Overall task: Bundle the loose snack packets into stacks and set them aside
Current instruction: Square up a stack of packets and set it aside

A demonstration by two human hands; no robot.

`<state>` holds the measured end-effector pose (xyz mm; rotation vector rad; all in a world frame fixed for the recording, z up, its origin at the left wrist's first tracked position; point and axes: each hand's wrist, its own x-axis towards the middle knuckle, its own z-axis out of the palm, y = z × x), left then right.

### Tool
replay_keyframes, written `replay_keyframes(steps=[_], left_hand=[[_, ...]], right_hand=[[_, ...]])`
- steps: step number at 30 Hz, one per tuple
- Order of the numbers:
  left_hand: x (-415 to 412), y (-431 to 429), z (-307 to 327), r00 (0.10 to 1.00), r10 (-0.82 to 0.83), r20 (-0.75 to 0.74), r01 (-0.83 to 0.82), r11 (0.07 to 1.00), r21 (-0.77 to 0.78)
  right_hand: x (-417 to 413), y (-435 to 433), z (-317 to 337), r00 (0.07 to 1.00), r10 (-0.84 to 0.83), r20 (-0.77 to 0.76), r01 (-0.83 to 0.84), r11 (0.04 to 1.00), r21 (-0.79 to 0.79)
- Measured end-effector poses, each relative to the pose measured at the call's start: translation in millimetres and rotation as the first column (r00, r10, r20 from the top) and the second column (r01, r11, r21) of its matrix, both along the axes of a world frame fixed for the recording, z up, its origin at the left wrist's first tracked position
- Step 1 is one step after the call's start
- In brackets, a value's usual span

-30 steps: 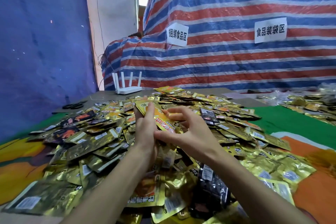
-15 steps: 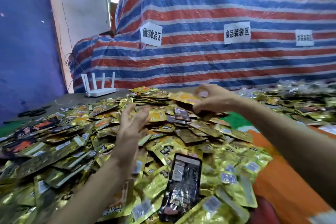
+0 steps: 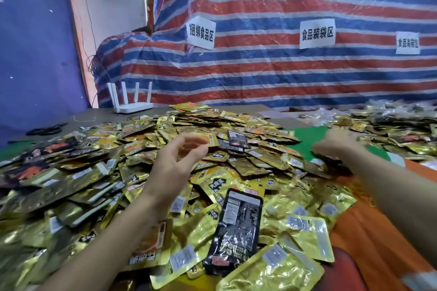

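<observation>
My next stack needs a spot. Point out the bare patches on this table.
Green cloth between the main pile and the right-hand heap; grey tabletop between router and scissors; orange cloth at near right. Centre is packed.

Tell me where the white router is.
Head view, far left: the router stands on the table behind the packet pile, before the striped tarp.

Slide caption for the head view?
Left hand hovers open over the snack packet heap; right hand, blurred, at the green mat.
</observation>
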<state>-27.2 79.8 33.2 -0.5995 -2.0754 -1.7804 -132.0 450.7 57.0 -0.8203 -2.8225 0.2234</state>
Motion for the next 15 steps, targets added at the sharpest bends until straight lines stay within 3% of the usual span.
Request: replay_keyframes(steps=[2, 3, 6, 8, 10, 11, 15], left_hand=[[1, -1, -2, 0.998, -0.005, -0.057, -0.008, 0.975, -0.224], [2, -1, -3, 0.995, -0.014, -0.099, -0.024, 0.929, -0.368], [9, 5, -5, 0.99, -0.075, -0.119, -0.03, 0.716, -0.697], [12, 12, -7, 0.997, -0.022, -0.07, -0.046, 0.55, -0.834], [11, 16, -12, 0.996, 0.079, -0.043, -0.071, 0.4, -0.914], [10, 17, -14, 0.992, 0.125, -0.016, -0.062, 0.371, -0.926], [2, 11, -19, 0.976, 0.214, 0.031, -0.057, 0.392, -0.918]], right_hand=[[16, -25, 23, 0.963, 0.252, -0.096, -0.255, 0.967, -0.022], [26, -38, 33, 0.908, 0.405, -0.11, -0.415, 0.906, -0.086], [68, -82, 50, 0.692, 0.721, -0.043, -0.699, 0.653, -0.292], [80, -108, 43, 0.607, 0.795, -0.008, -0.759, 0.576, -0.303], [76, -131, 25, 0.601, 0.799, 0.031, -0.776, 0.592, -0.219], [74, -142, 18, 0.615, 0.785, 0.075, -0.763, 0.616, -0.197], [63, -159, 11, 0.644, 0.718, 0.265, -0.665, 0.697, -0.27]])
